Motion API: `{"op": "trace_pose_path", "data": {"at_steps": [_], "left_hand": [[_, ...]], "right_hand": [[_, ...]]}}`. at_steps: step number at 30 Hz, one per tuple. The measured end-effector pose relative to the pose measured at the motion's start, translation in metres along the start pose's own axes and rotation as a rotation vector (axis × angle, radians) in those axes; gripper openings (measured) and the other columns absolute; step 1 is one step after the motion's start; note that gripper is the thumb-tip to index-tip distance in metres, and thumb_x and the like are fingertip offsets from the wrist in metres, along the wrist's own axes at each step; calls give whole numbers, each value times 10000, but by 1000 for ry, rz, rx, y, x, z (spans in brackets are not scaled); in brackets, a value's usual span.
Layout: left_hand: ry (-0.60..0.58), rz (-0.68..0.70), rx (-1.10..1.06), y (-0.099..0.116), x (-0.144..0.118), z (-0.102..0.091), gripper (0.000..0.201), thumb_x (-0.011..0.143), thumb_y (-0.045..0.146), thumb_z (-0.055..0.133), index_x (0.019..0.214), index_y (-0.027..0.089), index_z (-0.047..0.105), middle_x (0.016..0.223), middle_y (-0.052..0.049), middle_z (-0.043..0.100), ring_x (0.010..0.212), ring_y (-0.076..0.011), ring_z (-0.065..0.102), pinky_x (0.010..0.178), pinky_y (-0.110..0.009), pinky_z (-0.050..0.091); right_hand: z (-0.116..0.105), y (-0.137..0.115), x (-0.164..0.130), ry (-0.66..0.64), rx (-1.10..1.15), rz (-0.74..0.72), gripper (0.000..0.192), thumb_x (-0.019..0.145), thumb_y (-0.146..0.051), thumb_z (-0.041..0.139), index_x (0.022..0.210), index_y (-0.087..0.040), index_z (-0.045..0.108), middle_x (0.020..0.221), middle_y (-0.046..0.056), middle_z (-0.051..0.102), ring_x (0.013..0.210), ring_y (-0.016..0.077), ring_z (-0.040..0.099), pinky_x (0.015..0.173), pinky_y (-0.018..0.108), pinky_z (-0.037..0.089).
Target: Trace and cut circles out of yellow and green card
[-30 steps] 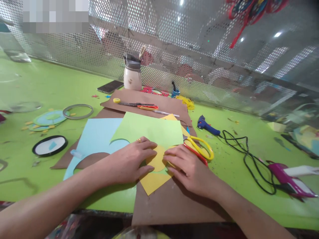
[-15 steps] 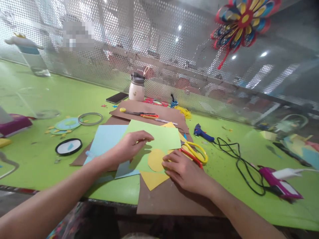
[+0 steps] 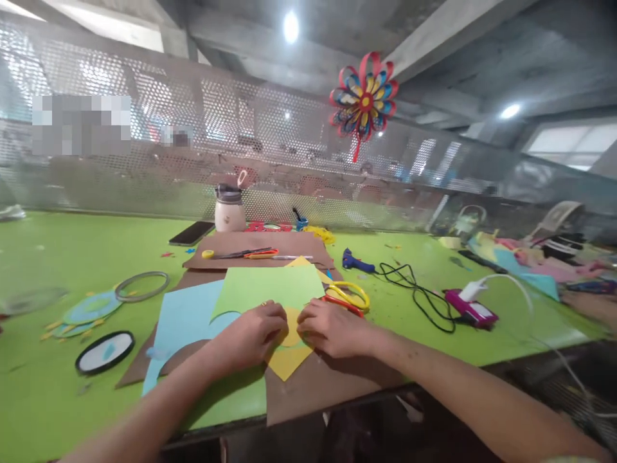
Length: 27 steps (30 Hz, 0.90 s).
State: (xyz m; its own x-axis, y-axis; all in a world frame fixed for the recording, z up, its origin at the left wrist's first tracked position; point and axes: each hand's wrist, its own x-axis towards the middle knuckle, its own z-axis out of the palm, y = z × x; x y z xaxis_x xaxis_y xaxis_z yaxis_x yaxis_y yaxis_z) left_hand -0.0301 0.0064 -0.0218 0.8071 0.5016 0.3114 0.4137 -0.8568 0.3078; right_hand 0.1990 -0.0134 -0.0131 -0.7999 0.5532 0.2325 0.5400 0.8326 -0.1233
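Left hand (image 3: 250,334) and right hand (image 3: 332,329) rest flat, fingers loosely curled, pressing yellow paper circle (image 3: 291,334) onto light green sheet (image 3: 267,286), near front edge of green surface (image 3: 72,251). Yellow-handled scissors (image 3: 349,296) just beside right hand.

I'm at a green table (image 3: 72,244) w/ perforated metal screen (image 3: 193,148) behind it. Concrete ceiling (image 3: 434,38) w/ beams, round lamps (image 3: 290,26) lit. Window (image 3: 573,138) far right. Paper pinwheel (image 3: 364,99) hangs on the screen.

The left hand (image 3: 250,335) and right hand (image 3: 330,328) hide most of the yellow circle (image 3: 291,334); both forearms are cut off by the bottom edge.
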Motion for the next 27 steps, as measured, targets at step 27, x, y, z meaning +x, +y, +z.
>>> {"op": "trace_pose_path", "data": {"at_steps": [27], "left_hand": [[-116,-141,240,29,-3,-2,162,852,115,471,732,201,537,809,-70,583,801,-226,483,745,-378,390]], "right_hand": [[-21,152,102,-101,-60,572,283,941,-291,583,1197,-172,584,1217,89,609,1006,231,633,840,434,545]]}}
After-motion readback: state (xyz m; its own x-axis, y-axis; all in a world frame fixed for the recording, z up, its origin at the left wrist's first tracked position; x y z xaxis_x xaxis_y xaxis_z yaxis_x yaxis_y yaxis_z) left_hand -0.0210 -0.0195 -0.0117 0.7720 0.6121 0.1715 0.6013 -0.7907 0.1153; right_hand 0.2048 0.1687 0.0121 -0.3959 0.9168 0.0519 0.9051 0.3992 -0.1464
